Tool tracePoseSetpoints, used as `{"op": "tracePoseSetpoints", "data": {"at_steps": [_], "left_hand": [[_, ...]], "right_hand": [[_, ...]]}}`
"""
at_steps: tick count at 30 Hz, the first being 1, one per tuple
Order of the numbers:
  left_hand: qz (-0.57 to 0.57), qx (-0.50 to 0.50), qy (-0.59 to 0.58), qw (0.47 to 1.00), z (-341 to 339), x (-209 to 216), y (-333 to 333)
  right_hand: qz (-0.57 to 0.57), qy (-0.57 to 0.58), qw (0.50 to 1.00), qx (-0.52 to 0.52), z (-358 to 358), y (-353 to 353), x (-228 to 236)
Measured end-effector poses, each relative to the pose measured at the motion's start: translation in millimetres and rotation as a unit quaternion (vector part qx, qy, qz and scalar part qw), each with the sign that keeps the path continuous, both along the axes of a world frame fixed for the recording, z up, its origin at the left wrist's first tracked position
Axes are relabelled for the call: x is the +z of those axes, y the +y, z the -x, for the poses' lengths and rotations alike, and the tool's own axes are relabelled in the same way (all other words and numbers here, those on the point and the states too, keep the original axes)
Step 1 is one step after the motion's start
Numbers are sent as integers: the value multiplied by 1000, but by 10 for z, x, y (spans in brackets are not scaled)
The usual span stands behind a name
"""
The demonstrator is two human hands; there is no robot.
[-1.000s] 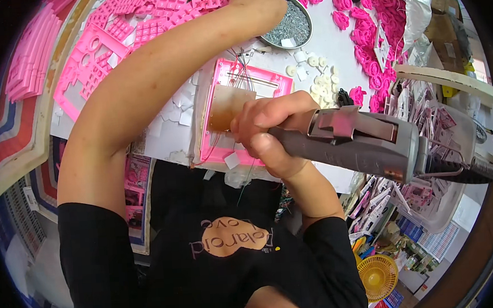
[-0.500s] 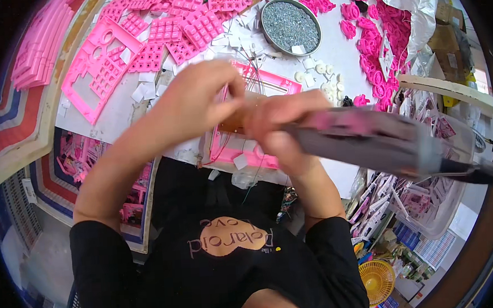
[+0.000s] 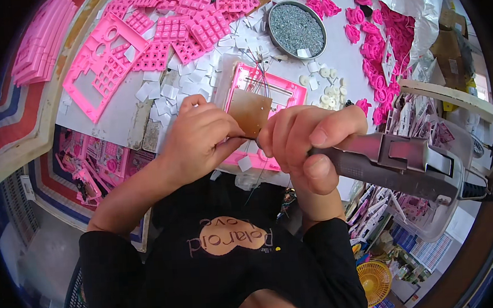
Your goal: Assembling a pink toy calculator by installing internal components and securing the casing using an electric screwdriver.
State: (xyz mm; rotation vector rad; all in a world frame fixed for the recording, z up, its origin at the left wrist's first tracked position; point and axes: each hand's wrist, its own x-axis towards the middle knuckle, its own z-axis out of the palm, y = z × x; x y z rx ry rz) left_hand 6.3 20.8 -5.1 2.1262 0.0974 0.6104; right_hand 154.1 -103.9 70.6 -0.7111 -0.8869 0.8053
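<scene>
My right hand point(image 3: 304, 136) is wrapped round the front end of a grey electric screwdriver point(image 3: 397, 170), held nearly level above the table. Its body runs off to the right and its thin bit points left. At the bit's tip the thumb and fingers of my left hand point(image 3: 200, 134) are pinched together; whatever is between them is too small to make out. Under both hands lies a pink plastic housing point(image 3: 291, 95) with a brown circuit board point(image 3: 247, 111) in it. Thin wires point(image 3: 261, 77) stick up from its far part.
A round metal bowl of screws point(image 3: 295, 29) stands beyond the housing, near white round parts point(image 3: 330, 89). Pink keypads point(image 3: 171, 29) and white paper squares point(image 3: 169, 91) lie at far left. Pink parts point(image 3: 373, 50) spill from a silvery bag at right. A clear bin point(image 3: 431, 222) sits right.
The screwdriver has steadied and its rear end has dropped slightly. My left hand has moved down and left, its fingertips now at the bit's tip, uncovering more of the brown board.
</scene>
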Motion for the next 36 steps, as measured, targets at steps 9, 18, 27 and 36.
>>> {"op": "tracePoseSetpoints", "data": {"at_steps": [9, 18, 27, 36], "left_hand": [[-161, 26, 66, 984, 109, 115, -62], [-204, 31, 133, 969, 182, 34, -174], [-172, -68, 123, 975, 201, 119, -356], [16, 52, 138, 989, -46, 175, -91]], "right_hand": [[47, -146, 980, -127, -91, 281, -270], [94, -328, 932, -118, -167, 365, -441], [132, -177, 970, -98, -129, 387, -323], [393, -357, 844, -78, -245, -283, -234]]}}
